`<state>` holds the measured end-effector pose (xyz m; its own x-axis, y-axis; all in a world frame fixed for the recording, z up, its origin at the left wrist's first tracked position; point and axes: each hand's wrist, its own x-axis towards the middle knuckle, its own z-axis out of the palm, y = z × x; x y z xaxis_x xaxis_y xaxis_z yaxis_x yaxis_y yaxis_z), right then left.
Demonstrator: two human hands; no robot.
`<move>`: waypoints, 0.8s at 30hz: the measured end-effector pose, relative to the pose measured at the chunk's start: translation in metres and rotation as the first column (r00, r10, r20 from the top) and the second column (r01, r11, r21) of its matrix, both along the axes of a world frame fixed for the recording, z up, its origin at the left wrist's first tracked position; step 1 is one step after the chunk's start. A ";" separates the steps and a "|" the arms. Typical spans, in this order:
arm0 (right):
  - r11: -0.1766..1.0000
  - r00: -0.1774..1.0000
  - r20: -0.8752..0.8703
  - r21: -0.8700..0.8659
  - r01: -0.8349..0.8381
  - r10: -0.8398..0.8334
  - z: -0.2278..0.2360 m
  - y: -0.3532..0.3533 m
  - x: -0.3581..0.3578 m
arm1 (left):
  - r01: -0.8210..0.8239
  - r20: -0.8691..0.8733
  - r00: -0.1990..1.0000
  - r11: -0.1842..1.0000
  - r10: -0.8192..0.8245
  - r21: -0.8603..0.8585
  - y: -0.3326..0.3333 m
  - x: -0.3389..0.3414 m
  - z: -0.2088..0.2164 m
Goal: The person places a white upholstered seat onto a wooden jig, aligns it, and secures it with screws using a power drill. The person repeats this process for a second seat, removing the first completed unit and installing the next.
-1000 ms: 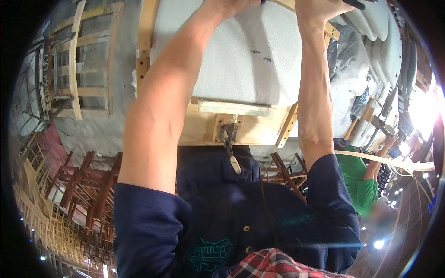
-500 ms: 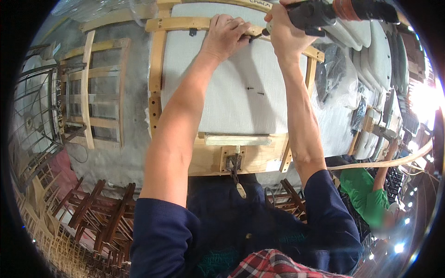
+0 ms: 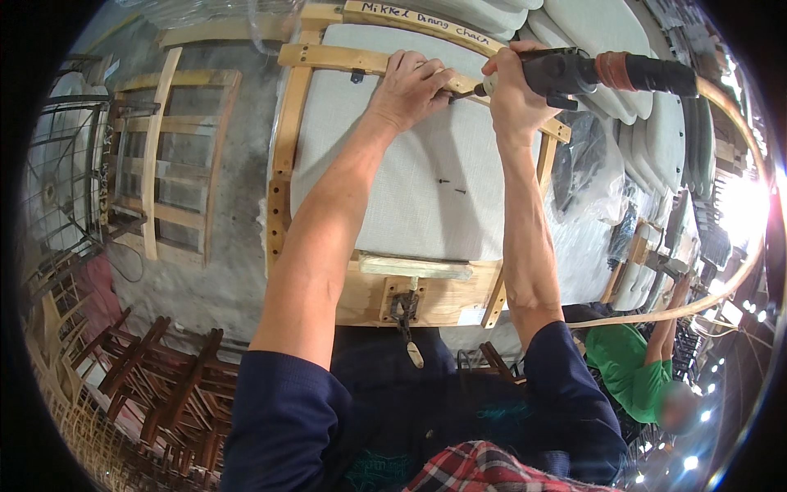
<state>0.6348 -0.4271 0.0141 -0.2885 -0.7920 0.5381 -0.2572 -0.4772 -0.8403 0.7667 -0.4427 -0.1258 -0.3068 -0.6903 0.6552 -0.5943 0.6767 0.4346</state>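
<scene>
A pale grey upholstered seat panel (image 3: 393, 189) lies inside a wooden frame jig (image 3: 288, 131). My left hand (image 3: 412, 92) rests over the jig's crossbar, its fingers curled and pinched around something small and dark that I cannot make out. My right hand (image 3: 518, 102) grips a black power screwdriver (image 3: 561, 75) with a red-brown band. Its bit (image 3: 469, 93) points left and meets the spot at my left fingertips. A small black bracket (image 3: 357, 76) sits by the crossbar, left of that hand. Two dark screws (image 3: 443, 180) lie loose on the fabric.
A toggle clamp (image 3: 404, 305) with a padded bar (image 3: 416, 267) holds the near edge. A tan hose (image 3: 697, 305) curves along the right. Grey seat panels (image 3: 656, 148) are stacked at right. Dark wooden frames (image 3: 176, 385) stand lower left; a person in green (image 3: 627, 361) works lower right.
The view has shifted, so the jig and seat panel appear lower and the far rail shows more. Both hands stay at the same spot on the crossbar, the screwdriver still in my right.
</scene>
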 end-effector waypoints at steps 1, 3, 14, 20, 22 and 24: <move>1.000 1.000 -0.010 -0.002 -0.007 0.007 -0.001 0.000 -0.001 | -0.003 0.004 1.000 1.000 0.003 0.002 0.000 0.000 -0.001; 1.000 0.999 -0.034 0.003 0.015 -0.015 -0.003 0.001 -0.002 | 0.000 -0.007 1.000 1.000 0.000 -0.003 -0.001 0.000 -0.002; 1.000 1.000 -0.008 0.026 -0.005 0.005 -0.002 -0.002 -0.002 | -0.015 0.005 1.000 1.000 0.015 -0.012 0.000 -0.001 -0.001; 0.999 1.000 -0.015 0.037 -0.003 0.004 -0.005 -0.001 -0.001 | -0.006 -0.005 1.000 1.000 0.006 -0.018 0.000 0.001 -0.001; 0.999 0.998 -0.055 0.027 0.021 -0.019 -0.005 0.000 -0.001 | -0.010 -0.007 1.000 1.000 0.010 -0.023 -0.001 -0.001 -0.002; 1.000 0.995 -0.102 -0.001 -0.005 0.005 -0.012 -0.004 -0.007 | -0.014 0.010 1.000 1.000 0.014 -0.022 0.000 -0.002 -0.003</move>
<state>0.6279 -0.4309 0.0025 -0.2283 -0.7925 0.5655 -0.3392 -0.4797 -0.8092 0.7646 -0.4431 -0.1284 -0.3041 -0.6802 0.6669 -0.6083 0.6774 0.4136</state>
